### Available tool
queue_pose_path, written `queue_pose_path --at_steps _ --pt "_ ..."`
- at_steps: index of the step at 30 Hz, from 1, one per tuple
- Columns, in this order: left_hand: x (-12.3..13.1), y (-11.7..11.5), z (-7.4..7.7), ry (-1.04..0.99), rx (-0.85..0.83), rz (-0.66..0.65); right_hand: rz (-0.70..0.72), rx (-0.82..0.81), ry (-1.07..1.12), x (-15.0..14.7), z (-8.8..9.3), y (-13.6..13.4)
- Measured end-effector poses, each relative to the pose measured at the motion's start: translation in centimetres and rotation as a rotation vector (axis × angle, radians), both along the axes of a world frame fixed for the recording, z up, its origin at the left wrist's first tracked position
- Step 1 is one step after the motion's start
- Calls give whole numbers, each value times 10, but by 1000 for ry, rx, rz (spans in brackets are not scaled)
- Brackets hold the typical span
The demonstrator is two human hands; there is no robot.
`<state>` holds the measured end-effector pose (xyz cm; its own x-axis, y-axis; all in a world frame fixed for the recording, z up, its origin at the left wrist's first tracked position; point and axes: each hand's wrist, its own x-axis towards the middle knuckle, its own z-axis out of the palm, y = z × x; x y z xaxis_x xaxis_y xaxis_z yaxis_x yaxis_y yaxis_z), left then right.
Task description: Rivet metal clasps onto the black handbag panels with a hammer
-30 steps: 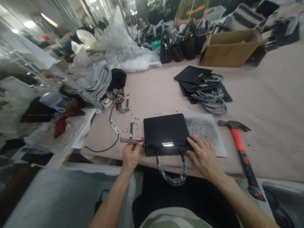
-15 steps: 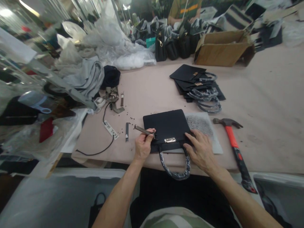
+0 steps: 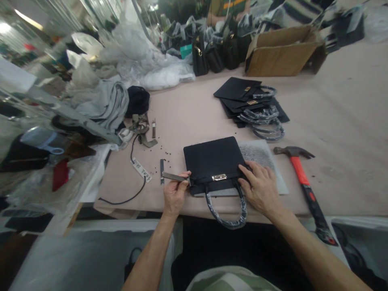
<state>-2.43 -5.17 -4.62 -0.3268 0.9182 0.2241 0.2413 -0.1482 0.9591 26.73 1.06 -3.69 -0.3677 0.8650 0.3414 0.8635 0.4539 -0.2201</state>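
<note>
A black bag panel with a gold-coloured clasp lies flat near the table's front edge. Its film-wrapped handle hangs toward me past the edge. My left hand pinches a flat metal punch, whose working end is at the panel's left edge by the strap. Whether the tip touches the leather I cannot tell. My right hand rests on the panel's right side, fingers spread and pressing lightly. Under the panel is a whitish pad with many dark marks.
A claw hammer with a red and black handle lies at right. Stacked black panels with wrapped handles sit farther back, near a cardboard box. Another flat metal tool, black bits and a tagged cord lie left.
My left hand has moved left with the punch, from over the panel to its left edge, and the punch now lies lower and flatter. My right hand stays on the panel.
</note>
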Motion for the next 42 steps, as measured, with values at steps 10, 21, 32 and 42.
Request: queue_pose_path --at_steps 10,21,32,42 --pt "10 0 -3 95 123 -34 9 5 28 0 1 0" --pt "14 3 -1 245 215 -77 -2 -15 25 0 4 -1" --pt "14 3 -4 269 201 -100 12 -17 49 2 0 0" --pt "17 6 5 316 182 -125 3 -14 72 1 1 1"
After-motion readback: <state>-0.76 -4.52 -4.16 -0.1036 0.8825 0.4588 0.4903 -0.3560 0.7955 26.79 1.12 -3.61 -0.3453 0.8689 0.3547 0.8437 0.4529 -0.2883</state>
